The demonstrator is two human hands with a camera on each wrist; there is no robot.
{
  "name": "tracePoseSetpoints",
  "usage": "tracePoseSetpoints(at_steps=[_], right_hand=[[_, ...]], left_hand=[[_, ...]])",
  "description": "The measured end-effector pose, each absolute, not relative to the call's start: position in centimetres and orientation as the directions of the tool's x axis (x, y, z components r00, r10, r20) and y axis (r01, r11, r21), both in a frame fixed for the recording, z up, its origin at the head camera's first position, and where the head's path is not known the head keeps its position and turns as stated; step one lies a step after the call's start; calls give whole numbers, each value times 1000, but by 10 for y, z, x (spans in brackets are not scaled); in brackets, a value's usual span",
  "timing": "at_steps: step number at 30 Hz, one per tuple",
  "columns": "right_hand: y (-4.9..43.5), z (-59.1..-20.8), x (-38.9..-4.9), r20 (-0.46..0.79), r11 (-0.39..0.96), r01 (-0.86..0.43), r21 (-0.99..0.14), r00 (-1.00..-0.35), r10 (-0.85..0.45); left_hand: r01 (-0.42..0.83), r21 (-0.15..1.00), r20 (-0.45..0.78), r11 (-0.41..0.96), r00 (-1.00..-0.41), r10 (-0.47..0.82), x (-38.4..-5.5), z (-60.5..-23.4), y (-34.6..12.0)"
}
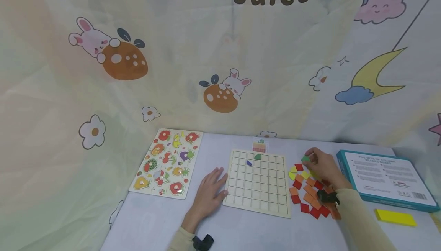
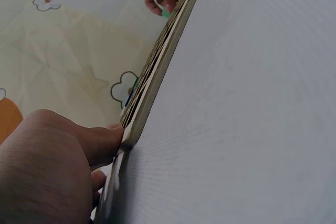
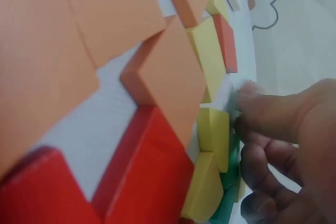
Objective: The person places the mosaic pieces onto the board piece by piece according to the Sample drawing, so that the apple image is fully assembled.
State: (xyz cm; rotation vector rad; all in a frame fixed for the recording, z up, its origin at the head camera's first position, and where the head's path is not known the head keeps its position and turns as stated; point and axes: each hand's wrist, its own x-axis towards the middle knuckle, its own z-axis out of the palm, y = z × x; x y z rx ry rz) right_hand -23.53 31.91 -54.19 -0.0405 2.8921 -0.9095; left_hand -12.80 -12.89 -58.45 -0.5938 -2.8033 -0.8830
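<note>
My left hand (image 1: 209, 191) rests by the left edge of a pale wooden grid board (image 1: 256, 201), fingers extended. In the left wrist view, the thumb of that hand (image 2: 58, 150) touches the board's edge (image 2: 157, 72). My right hand (image 1: 322, 166) pinches a small green piece (image 1: 305, 159) between thumb and fingers, above the far end of a pile of coloured pieces (image 1: 311, 191). Seen from the right wrist, its fingers (image 3: 257, 124) are curled beside yellow pieces (image 3: 214, 129) and green ones. On the grid lie a green quarter-round piece (image 1: 257, 157) and a blue rounded piece (image 1: 249, 163).
A small picture card (image 1: 260, 145) lies behind the board. To the left is a fruit puzzle board (image 1: 165, 163). At the right lie a teal-edged box (image 1: 386, 178) and a yellow block (image 1: 395, 217). A printed cloth (image 1: 172, 51) hangs behind the table.
</note>
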Motion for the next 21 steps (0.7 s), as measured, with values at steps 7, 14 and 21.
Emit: tracePoseSetpoints(at_steps=[7,14,21], right_hand=[[315,-545,-235,-6,793,-39,-609,-999,-53],[306,-548,-235,70,739,-25,-674,-997,31],[288,-546,-234,144,650,-1,-760,-975,167]], left_hand=[[409,510,252,756,-912,323,-129,-587,-130],[413,522,269,746,-910,316,-129,-588,-130],[415,513,268,752,-909,318,-129,-590,-130]])
